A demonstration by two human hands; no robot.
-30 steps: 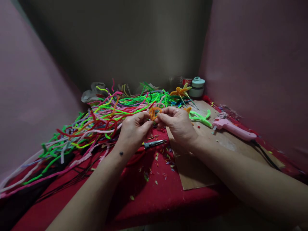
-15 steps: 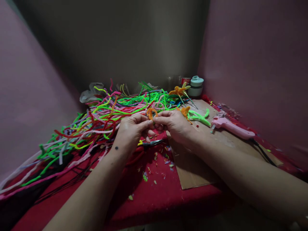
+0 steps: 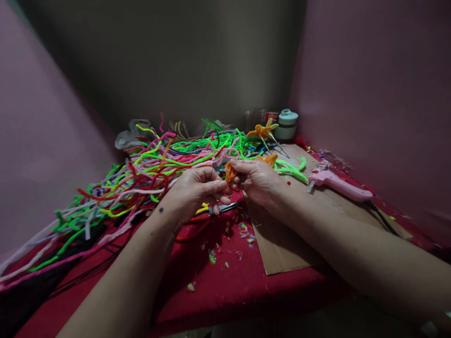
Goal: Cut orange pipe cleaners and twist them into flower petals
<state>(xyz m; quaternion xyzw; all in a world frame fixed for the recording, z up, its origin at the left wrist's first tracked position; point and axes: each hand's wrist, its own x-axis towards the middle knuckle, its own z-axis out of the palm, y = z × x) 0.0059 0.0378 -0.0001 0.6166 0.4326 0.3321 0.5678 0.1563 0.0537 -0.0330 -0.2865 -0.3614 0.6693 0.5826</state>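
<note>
A small piece of bent orange pipe cleaner [image 3: 230, 173] is pinched between my two hands above the table. My left hand [image 3: 197, 190] grips its lower end with thumb and forefinger, the other fingers curled loosely below. On the opposite side, the thumb and fingers of my right hand [image 3: 259, 180] hold its upper part. Just below the hands lie pliers [image 3: 225, 208] with yellow and red handles, partly covered by my left hand. Behind my right wrist sits another orange pipe-cleaner flower piece [image 3: 270, 160], beside bright green pipe-cleaner leaves [image 3: 291, 170].
Many coloured pipe cleaners [image 3: 141, 173] are heaped at the left and back. A pink glue gun [image 3: 340, 187] rests on the cardboard [image 3: 282, 251] at right. Behind stand an orange flower [image 3: 261, 131] and a pale green container [image 3: 287, 124]. Fuzzy scraps litter the red cloth [image 3: 211, 300].
The orange pipe cleaner was an open loop facing me; now it looks narrower and turned on edge. My left hand has shifted slightly, uncovering more of the pliers.
</note>
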